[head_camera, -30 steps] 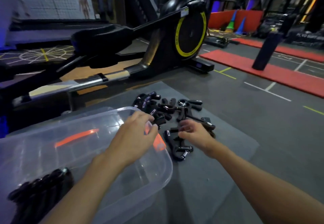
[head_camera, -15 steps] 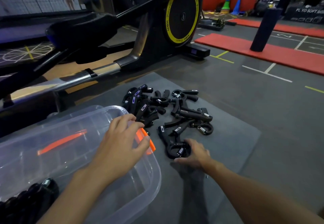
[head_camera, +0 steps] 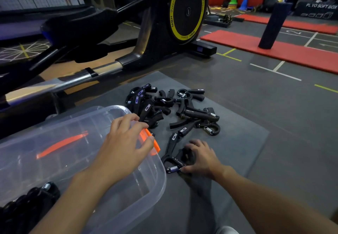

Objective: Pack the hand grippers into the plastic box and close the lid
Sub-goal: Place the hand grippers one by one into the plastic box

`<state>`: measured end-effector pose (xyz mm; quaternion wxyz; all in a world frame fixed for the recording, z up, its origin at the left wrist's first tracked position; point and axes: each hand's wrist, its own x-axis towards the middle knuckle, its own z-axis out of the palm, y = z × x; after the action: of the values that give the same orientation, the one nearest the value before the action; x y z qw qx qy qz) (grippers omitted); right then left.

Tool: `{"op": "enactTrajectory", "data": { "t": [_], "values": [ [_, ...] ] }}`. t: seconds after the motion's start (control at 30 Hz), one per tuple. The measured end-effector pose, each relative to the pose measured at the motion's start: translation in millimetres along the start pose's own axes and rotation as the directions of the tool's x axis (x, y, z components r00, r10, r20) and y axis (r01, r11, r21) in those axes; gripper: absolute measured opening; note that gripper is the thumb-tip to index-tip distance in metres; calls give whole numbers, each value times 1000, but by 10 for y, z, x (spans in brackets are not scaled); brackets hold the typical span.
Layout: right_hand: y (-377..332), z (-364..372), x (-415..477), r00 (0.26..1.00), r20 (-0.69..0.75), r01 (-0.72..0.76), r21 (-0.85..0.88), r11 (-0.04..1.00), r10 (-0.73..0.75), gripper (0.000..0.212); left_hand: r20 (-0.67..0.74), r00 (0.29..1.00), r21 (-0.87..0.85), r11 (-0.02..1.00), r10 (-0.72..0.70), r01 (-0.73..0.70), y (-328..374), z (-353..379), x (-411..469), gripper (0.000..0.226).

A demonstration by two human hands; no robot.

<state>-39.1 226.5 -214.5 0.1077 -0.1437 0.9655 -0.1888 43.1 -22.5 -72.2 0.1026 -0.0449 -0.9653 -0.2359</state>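
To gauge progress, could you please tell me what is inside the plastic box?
In the plastic box, black hand grippers lie at the near left corner; the left hand and forearm hide part of its floor.

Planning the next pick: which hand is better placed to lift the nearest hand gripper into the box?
Right. The right hand curls around the nearest hand gripper on the mat; the left hand is over the plastic box rim.
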Motion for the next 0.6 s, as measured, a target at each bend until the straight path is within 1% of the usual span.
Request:
{"op": "enactTrajectory", "data": {
  "t": [0.07, 0.13, 0.23, 0.33, 0.37, 0.47, 0.53, 0.6],
  "values": [
    [-8, -46, -23, 996, 88, -6, -50, 999, 11, 107, -1, 1000, 5, 1000, 1, -1, -4, 3, -2, 67],
    [4, -77, -39, 992, 124, -10, -78, 997, 20, 108, 2, 1000, 10, 1000, 0, 0, -10, 6, -5, 66],
    [-19, -91, -102, 996, 86, -9, -185, 983, 26, 99, 2, 1000, 13, 1000, 3, -3, -15, 9, -6, 67],
    [-50, -102, -156, 997, 56, -30, -379, 925, 55, 95, -4, 1000, 2, 1000, 0, 0, -9, 12, -3, 70],
    [-59, -120, -177, 994, 64, -51, -402, 914, 84, 93, -1, 1000, 0, 1000, -2, 2, -6, 12, -2, 70],
    [-44, -154, -246, 982, 84, -129, -340, 932, 166, 74, 6, 1000, 2, 1000, -2, 2, 1, 13, -5, 68],
    [-31, -161, -280, 993, 18, -101, -332, 938, 113, 67, 4, 1000, 5, 1000, 1, -1, 1, 16, -9, 69],
    [6, -132, -278, 999, -48, -16, -361, 932, -1, 64, -2, 1000, 7, 1000, 3, -3, -3, 21, -14, 71]
  ]
}}
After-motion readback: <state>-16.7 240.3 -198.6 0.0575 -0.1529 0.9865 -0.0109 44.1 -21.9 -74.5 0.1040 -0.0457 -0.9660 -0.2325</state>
